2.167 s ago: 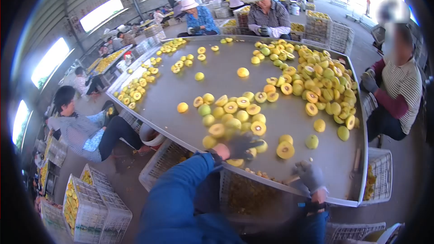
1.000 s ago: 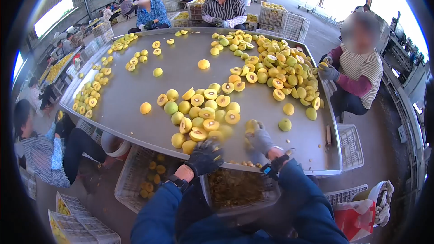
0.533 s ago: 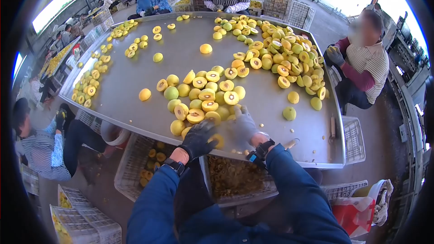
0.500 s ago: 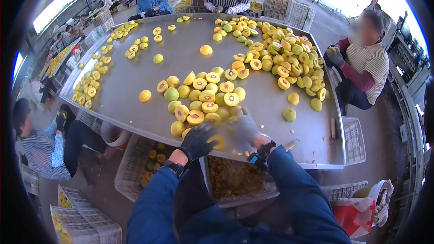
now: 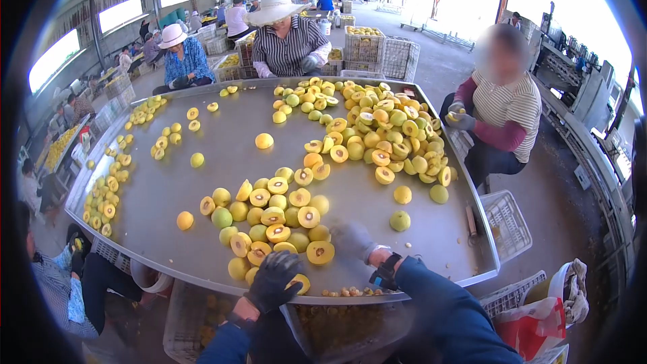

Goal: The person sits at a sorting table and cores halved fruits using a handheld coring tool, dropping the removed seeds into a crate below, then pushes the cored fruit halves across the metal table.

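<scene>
Metal desk (image 5: 222, 229) carries a big heap of halved fruit (image 5: 387, 128); smaller pile sits at the near edge. Left hand (image 5: 275, 281), fingers apart, is against the near pile; right hand (image 5: 354, 241) is blurred beside it, grip can't tell. Halves look light, firm but bruisable, cut faces probably slick: hold by rounded skin.

Blue long sleeves (image 5: 438, 303) cover the arms; the hands (image 5: 272, 282) wear dark-grey and lighter-grey gloves; black bands (image 5: 387, 267) circle the wrists.
</scene>
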A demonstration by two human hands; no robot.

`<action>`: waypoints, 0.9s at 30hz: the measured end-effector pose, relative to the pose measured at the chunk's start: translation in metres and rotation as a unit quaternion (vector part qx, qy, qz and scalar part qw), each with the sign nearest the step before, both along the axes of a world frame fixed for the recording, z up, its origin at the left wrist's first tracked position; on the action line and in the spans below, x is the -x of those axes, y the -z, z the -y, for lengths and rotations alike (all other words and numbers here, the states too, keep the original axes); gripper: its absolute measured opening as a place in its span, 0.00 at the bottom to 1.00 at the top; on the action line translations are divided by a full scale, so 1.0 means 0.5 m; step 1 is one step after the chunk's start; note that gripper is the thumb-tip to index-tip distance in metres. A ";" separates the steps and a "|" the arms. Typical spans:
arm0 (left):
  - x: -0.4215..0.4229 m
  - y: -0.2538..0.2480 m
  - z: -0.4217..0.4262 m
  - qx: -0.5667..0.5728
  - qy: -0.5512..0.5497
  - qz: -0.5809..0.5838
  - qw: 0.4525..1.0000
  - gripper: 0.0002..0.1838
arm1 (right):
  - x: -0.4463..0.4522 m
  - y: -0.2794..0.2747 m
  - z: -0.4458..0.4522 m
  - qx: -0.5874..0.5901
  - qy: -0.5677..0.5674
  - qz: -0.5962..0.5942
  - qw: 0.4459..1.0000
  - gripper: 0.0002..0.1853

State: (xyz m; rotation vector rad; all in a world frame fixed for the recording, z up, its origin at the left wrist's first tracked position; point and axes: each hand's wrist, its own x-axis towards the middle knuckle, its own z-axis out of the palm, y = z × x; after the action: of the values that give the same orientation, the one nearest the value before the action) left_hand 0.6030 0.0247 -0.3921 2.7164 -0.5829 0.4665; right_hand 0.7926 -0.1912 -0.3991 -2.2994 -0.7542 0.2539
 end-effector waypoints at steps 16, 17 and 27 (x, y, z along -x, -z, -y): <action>-0.007 0.008 -0.002 0.006 -0.082 -0.054 0.995 0.31 | -0.414 0.043 -0.287 0.032 -0.049 0.258 0.964 0.21; 0.000 0.022 -0.003 -0.008 -0.090 -0.053 0.994 0.31 | -0.423 0.025 -0.286 0.065 -0.051 0.226 0.971 0.22; 0.001 0.006 -0.008 0.017 -0.077 -0.035 0.996 0.30 | -0.287 0.090 -0.171 0.043 -0.005 0.215 0.976 0.21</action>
State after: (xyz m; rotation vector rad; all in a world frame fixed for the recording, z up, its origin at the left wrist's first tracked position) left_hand 0.6026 0.0286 -0.3952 2.7438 -0.3469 0.4136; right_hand 0.9360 -0.1059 -0.4443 -2.4648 -0.9822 -0.2217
